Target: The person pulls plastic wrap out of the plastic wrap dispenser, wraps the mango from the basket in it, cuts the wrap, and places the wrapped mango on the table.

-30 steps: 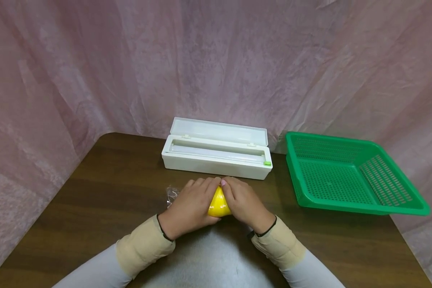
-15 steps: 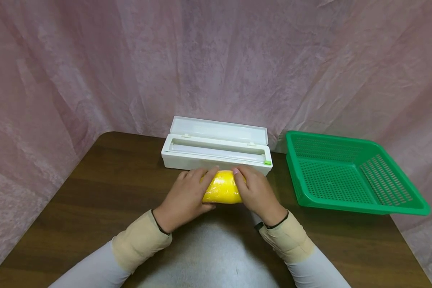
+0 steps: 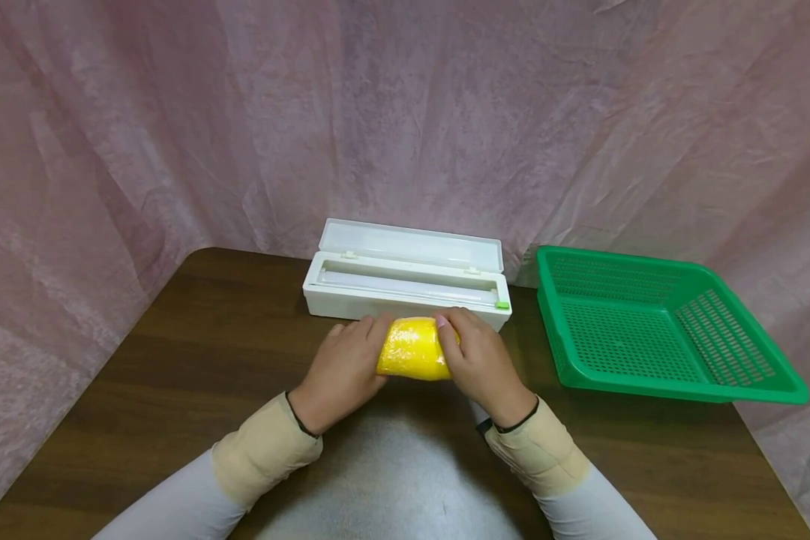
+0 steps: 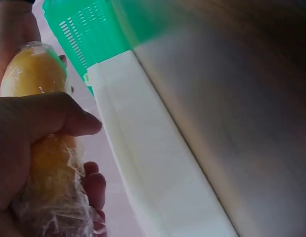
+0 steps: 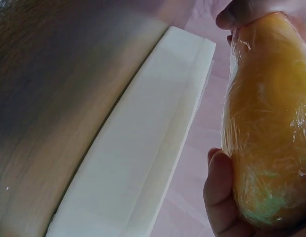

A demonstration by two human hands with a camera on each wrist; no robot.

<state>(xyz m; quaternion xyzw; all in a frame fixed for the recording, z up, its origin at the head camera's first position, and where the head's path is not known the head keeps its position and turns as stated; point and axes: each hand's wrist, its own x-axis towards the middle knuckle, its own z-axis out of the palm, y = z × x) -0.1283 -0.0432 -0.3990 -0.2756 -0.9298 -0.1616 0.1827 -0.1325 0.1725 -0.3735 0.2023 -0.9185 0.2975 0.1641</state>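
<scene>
A smooth, glossy yellow oblong item (image 3: 415, 349) wrapped in clear cling film is held up in front of the white box. Its exact kind cannot be told. My left hand (image 3: 347, 367) grips its left end; the left wrist view shows the thumb (image 4: 68, 116) across it and loose, crumpled film (image 4: 59, 210) bunched at that end. At the other end, my right hand (image 3: 482, 364) holds it with the thumb on the near side. In the right wrist view, curled fingers (image 5: 219, 190) reach round the wrapped yellow item (image 5: 271, 118), whose lower end looks greenish.
Behind the hands stands a white cling film dispenser (image 3: 405, 304), lid (image 3: 412, 246) raised, a film roll inside and a green tab at its right end. A green perforated basket (image 3: 682, 394) sits on the right of the brown wooden table (image 3: 175, 375). A pink curtain hangs behind.
Both hands have raised the yellow item up and toward the dispenser and moved apart, showing more of it. Over the last half second, it tilts slightly and the left thumb goes out of head view.
</scene>
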